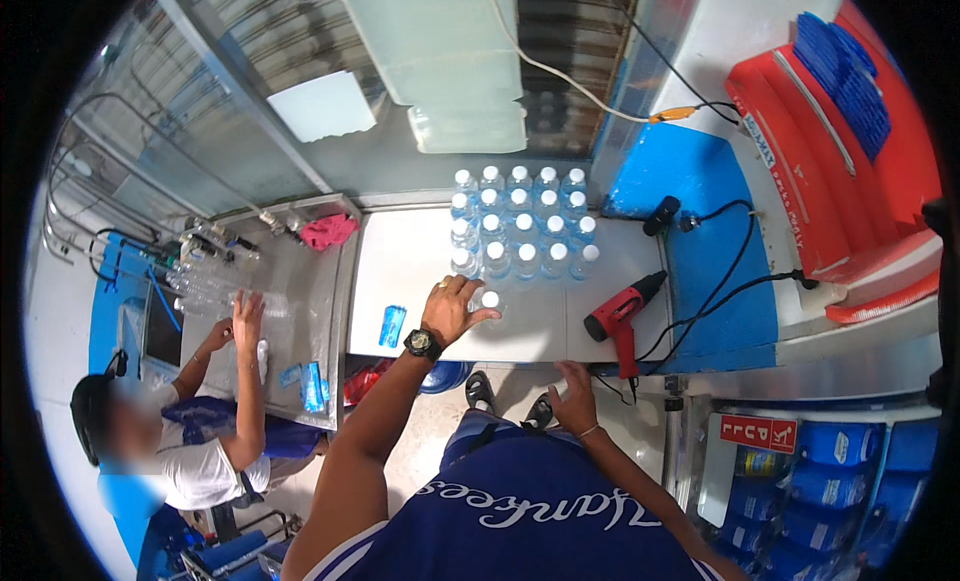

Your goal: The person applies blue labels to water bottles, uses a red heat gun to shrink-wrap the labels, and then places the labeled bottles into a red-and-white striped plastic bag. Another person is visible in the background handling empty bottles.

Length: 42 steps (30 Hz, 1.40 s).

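Observation:
My left hand (452, 309), with a dark watch on its wrist, curves around a clear plastic bottle (491, 302) with a white cap, thumb on the near side and fingers on the far side. That bottle stands upright on the white counter (540, 316), in front of several rows of similar capped bottles (525, 253). Lower right, at the counter's front edge, my right hand (574, 399) holds nothing, its fingers apart. Nearest to it on the counter is a red and black heat gun (618, 316). A stack of blue labels (392, 326) lies left of my left wrist.
A co-worker (215, 431) handles clear bottles (205, 286) at the metal sink (325, 271) on the left. A pink cloth (328, 231) lies on its rim. Black cables (715, 301) run along the right. Blue water jugs (830, 481) sit on a rack lower right.

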### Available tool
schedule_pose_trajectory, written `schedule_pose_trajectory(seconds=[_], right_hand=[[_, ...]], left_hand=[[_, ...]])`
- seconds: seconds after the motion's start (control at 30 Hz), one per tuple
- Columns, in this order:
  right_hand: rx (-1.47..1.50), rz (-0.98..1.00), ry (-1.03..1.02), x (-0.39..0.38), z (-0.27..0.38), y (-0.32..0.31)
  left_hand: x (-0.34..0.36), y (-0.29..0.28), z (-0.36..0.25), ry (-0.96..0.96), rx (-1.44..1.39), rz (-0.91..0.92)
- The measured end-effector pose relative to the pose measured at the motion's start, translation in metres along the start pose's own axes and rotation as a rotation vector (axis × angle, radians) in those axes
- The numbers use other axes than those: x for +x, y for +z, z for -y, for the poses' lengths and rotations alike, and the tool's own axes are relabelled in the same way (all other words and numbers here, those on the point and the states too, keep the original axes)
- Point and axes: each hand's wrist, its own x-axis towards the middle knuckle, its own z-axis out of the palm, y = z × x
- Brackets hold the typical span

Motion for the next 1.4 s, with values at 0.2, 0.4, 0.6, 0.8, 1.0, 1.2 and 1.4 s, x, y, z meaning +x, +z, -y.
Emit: schedule_pose_trajectory(seconds=[0.2, 0.4, 0.6, 0.8, 1.0, 1.2, 1.4], right_hand=[[0.104, 0.107, -0.120, 0.014, 0.014, 0.010], [0.083, 0.150, -0.131, 0.014, 0.022, 0.017], [0.038, 0.216, -0.099, 0.009, 0.031, 0.031], [0.076, 0.163, -0.006, 0.021, 0.050, 0.058], [0.138, 0.120, -0.115, 0.044, 0.074, 0.078], [0.298, 0.335, -0.019, 0.058, 0.100, 0.088], [0.538, 0.420, 0.052, 0.071, 0.121, 0.103]], left_hand=[[-0.063, 0.015, 0.037, -0.434, -0.318, -0.262], [-0.141, 0.042, 0.122, -0.990, 0.228, 0.025], [-0.154, 0.062, 0.149, -1.088, 0.162, 0.277], [-0.145, 0.053, 0.146, -1.275, 0.010, 0.230], [-0.152, 0.064, 0.166, -1.026, -0.130, 0.237], [-0.175, 0.069, 0.152, -1.131, -0.754, 0.125], [-0.172, 0.012, 0.051, -1.039, -1.855, -0.038]])
